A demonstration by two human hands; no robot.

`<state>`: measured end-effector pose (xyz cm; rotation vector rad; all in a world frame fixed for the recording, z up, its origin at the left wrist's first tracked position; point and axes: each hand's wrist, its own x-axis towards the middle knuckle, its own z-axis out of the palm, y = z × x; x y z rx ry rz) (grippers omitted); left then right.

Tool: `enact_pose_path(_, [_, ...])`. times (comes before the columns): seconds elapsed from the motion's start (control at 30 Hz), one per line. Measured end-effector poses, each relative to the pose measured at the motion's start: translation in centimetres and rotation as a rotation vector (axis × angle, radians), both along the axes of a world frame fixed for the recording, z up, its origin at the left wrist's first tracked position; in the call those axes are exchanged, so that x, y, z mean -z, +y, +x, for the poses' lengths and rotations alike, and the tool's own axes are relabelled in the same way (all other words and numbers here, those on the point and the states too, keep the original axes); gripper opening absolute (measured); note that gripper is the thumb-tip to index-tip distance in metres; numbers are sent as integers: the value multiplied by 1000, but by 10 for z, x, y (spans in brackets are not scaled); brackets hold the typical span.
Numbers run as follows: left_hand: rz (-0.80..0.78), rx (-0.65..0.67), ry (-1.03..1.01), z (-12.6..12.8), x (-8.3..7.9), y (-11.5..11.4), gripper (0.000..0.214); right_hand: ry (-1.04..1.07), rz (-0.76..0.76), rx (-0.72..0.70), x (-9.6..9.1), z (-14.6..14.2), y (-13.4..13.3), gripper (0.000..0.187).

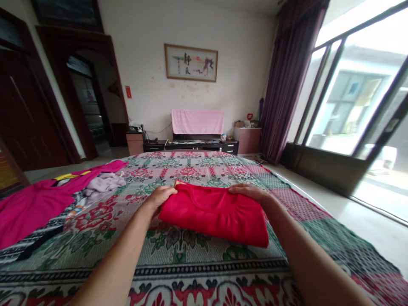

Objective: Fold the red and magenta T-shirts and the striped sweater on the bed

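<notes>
A folded red garment [216,212] lies on the bed's patterned cover [178,255] in front of me. My left hand [159,199] holds its left edge, fingers curled over the far left corner. My right hand [250,192] rests flat on its far right corner, fingers pointing left. Both forearms reach in from the bottom of the view.
A bright pink garment [28,208] and a pale lilac cloth [103,185] lie on the bed to the left. Beyond the bed stands a low dark cabinet [191,146] with a pink towel [197,121] draped above it. A large window [357,106] and curtain are to the right.
</notes>
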<state>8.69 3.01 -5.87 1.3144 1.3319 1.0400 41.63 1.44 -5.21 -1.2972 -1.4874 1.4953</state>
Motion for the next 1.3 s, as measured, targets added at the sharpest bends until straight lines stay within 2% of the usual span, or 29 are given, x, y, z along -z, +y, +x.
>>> enact_pose_path(0.1, [-17,-25,196,-1,24,9,13,-121,-38,15,11,-6,5,24])
enact_pose_path(0.2, [24,-42,316,-2,35,12,14,-117,-24,12,19,-3,8,29])
enact_pose_path(0.37, [31,-30,308,-2,31,5,25,-19,-72,-58,26,21,9,40])
enact_pose_path(0.5, [17,59,250,-2,27,-2,28,-11,-87,-41,31,33,8,54])
enact_pose_path(0.57, [14,73,235,-2,29,-1,28,-2,-85,-9,33,33,7,51])
enact_pose_path(0.73, [169,-60,389,-1,41,8,32,51,-95,32,33,26,5,40])
enact_pose_path(0.87, [191,-35,408,-3,48,12,34,24,-94,37,32,24,4,38])
enact_pose_path(1.03, [166,-11,373,-6,48,10,34,4,-71,54,33,24,3,40])
enact_pose_path(1.13, [166,-15,382,-6,47,10,34,-25,-1,134,38,22,5,38])
enact_pose_path(1.3, [113,-62,428,-4,44,10,31,-124,222,322,49,15,11,33])
